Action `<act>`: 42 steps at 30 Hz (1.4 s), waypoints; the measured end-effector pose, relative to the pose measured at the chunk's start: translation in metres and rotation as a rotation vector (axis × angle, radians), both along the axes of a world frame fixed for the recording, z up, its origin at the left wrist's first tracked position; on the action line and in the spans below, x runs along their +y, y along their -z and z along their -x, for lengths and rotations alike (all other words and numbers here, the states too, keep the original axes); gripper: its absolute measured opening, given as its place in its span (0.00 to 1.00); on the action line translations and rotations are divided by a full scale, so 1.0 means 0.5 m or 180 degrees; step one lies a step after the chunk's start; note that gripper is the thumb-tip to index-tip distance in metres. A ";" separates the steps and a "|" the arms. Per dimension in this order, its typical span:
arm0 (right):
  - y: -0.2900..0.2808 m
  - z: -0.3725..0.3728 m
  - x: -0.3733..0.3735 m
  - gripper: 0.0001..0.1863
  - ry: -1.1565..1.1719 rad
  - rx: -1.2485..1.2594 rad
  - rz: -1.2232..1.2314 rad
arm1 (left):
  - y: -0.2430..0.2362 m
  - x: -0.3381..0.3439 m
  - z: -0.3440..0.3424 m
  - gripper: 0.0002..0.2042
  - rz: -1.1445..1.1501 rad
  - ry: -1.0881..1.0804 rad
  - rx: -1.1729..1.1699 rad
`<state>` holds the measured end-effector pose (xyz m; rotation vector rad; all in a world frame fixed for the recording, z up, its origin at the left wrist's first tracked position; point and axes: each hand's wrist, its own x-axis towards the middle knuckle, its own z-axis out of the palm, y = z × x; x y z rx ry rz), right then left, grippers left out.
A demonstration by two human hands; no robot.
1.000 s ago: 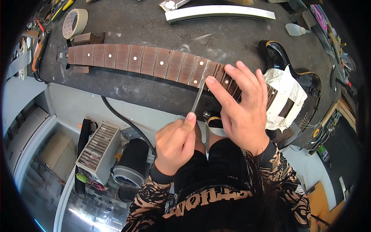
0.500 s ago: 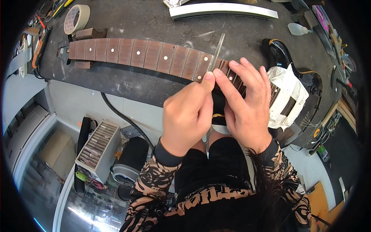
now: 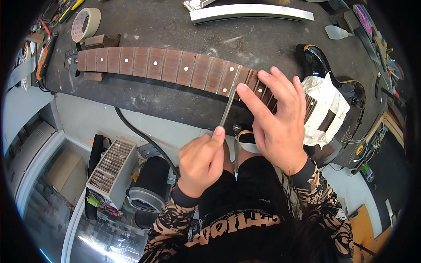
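Note:
A guitar's rosewood fretboard (image 3: 171,65), with frets and white dots, runs across the dark bench, wooden blocks (image 3: 94,76) near its left end. My left hand (image 3: 201,162) is closed on a thin metal file (image 3: 228,109), thumb on the near part, the far part lying crosswise along a fret. My right hand (image 3: 276,118) has fingers bent and apart over the fretboard, its index fingertip touching it or the file beside that fret. White protective covering (image 3: 331,111) lies over the black guitar body (image 3: 315,59) at the right.
Behind are a tape roll (image 3: 92,24), a long silver bar (image 3: 250,13) and a small bottle (image 3: 334,33). Assorted tools line both bench ends. Below left are a slotted box (image 3: 109,164), a black cylindrical object (image 3: 149,184) and a black cable (image 3: 144,136).
My left hand went up toward the fretboard with the file sliding away past it, then drew back toward my body to about where it was a second ago. My right hand stayed nearly still.

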<state>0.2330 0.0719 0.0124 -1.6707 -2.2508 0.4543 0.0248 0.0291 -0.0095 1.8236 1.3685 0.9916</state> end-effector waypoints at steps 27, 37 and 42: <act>0.007 -0.002 0.000 0.41 0.0095 0.0093 -0.0166 | 0.008 0.116 -0.065 0.20 -0.0010 -0.0041 -0.0189; 0.007 -0.002 -0.002 0.42 0.0059 0.0071 -0.0139 | 0.013 0.108 -0.051 0.26 -0.0244 0.0061 0.0270; 0.003 -0.007 -0.005 0.41 0.0030 0.0004 -0.0117 | -0.003 0.012 -0.004 0.28 -0.0026 0.0157 0.0194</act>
